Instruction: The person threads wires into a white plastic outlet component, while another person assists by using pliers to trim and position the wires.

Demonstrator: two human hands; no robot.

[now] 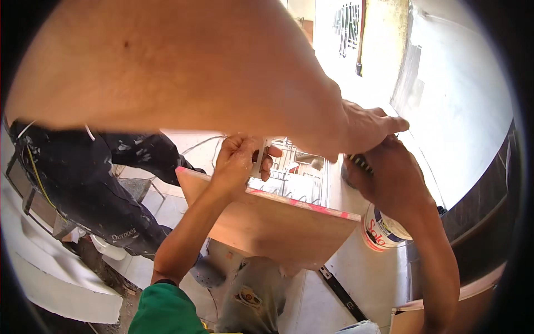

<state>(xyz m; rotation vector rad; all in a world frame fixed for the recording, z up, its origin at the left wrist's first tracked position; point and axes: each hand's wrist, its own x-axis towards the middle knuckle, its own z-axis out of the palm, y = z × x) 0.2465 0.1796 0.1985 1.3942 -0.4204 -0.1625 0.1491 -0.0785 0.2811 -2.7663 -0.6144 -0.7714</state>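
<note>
My left hand (239, 158), below a green sleeve, grips a small pale plate-like piece (258, 161) above the top edge of a wooden board (278, 234) with pink marks. My right hand (392, 178), on the right, is closed on a dark tool with yellow stripes (359, 162), mostly hidden by the fingers. A co-worker's bare arm (200, 67) spans the upper view; that person's hand (370, 125) overlaps the top of my right hand, and whether they touch is unclear. Metal wire racks (292, 172) show behind the board.
The co-worker's paint-spattered dark trousers (83, 183) fill the left. A white bucket (384, 231) stands right of the board. A long black bar (339, 292) lies on the pale tiled floor (367, 273). A white wall (456, 100) rises at upper right. Another panel edge (411, 306) shows at lower right.
</note>
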